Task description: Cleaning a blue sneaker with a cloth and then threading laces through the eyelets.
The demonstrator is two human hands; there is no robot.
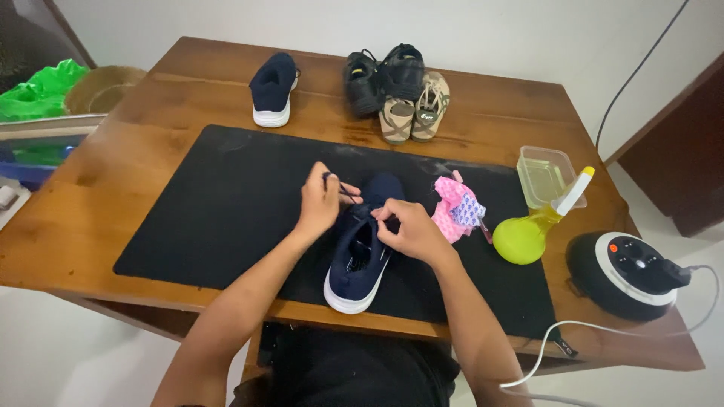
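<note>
the navy shoe (360, 252) lies on the black mat (226, 203), lacing seemingly only begun. the left hand (320, 202) pinches the lace (345, 188) taut; the right hand (407, 230) pinches at the eyelets, its mate (273, 89) untouched.

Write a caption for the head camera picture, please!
Two hands, left and right, work the laces of a navy shoe on a black mat.

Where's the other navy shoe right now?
In the head view the second navy shoe stands at the far left of the wooden table, beyond the black mat, left of the black shoes and tan sandals.
</note>
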